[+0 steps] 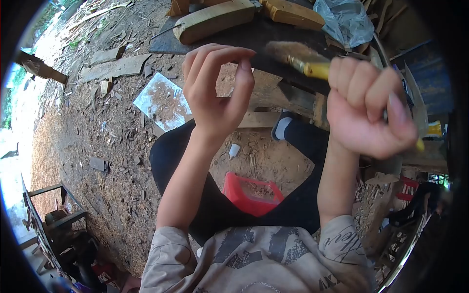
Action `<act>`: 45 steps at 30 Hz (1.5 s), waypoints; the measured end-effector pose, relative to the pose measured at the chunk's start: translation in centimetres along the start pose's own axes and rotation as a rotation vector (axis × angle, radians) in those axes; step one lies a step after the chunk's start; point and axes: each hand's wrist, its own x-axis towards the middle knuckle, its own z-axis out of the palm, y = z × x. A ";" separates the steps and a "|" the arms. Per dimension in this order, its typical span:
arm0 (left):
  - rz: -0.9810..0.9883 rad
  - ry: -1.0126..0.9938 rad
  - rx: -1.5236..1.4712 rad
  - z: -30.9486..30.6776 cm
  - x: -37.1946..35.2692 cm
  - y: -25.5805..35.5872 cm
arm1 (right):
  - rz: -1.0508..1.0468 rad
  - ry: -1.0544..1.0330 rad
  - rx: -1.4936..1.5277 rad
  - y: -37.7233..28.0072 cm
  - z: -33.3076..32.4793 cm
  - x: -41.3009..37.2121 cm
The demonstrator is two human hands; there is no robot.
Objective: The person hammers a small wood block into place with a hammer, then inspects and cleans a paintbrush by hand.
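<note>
In my right hand [369,105] is a brush [315,70] with a yellow handle and a metal band. Its pale bristles point left over a dark work surface [234,41] and are smeared by motion. My left hand [215,88] is raised at the near edge of that surface, thumb and index fingertip brought together in a pinch. Whether anything small sits in the pinch cannot be made out. Just beyond my left hand lies a long, rounded wooden piece [215,22]. A second wooden piece [293,13] lies to its right.
A crumpled clear plastic bag [344,22] lies at the back right. Between my legs stand a red plastic container [251,195] and a small white bottle [234,150]. A whitish square sheet [162,102] and wood scraps [117,68] cover the ground at left.
</note>
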 end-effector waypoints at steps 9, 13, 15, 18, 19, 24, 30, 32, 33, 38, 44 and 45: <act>-0.002 -0.019 0.014 0.2 -0.2 0.6 | -0.180 0.092 -0.142 -4.5 4.1 -6.9; -0.013 -0.047 0.023 0.0 -0.4 0.7 | -0.245 0.142 -0.202 -6.0 2.0 -4.9; -0.022 -0.038 0.026 0.1 -0.4 0.7 | -0.243 0.145 -0.190 -5.8 0.2 -3.4; -0.028 -0.030 0.025 0.3 -0.3 0.8 | -0.200 0.148 -0.079 -2.9 -3.6 0.3; -0.029 -0.032 0.026 0.3 -0.3 0.8 | -0.200 0.157 -0.108 -1.5 -4.4 1.5; -0.003 -0.052 0.040 0.6 -0.5 0.8 | -0.078 0.225 -0.156 2.2 -5.2 2.3; -0.001 -0.054 0.032 0.8 -0.7 0.8 | -0.063 0.189 -0.017 -2.1 -2.3 -2.6; 0.023 -0.060 0.070 0.8 -0.7 1.1 | -0.093 0.197 -0.080 -3.8 -0.4 -4.5; 0.049 -0.062 0.114 0.7 -0.6 1.3 | -0.097 0.185 -0.083 -4.8 0.6 -5.1; 0.009 -0.062 0.081 0.9 -0.9 1.5 | -0.265 0.178 -0.117 -7.7 1.2 -6.5; 0.046 -0.047 -0.024 1.5 -0.9 1.3 | -0.262 0.207 -0.237 -8.2 -4.4 -5.4; 0.046 -0.043 -0.014 1.5 -0.9 1.4 | -0.263 0.221 -0.204 -7.5 -5.2 -4.9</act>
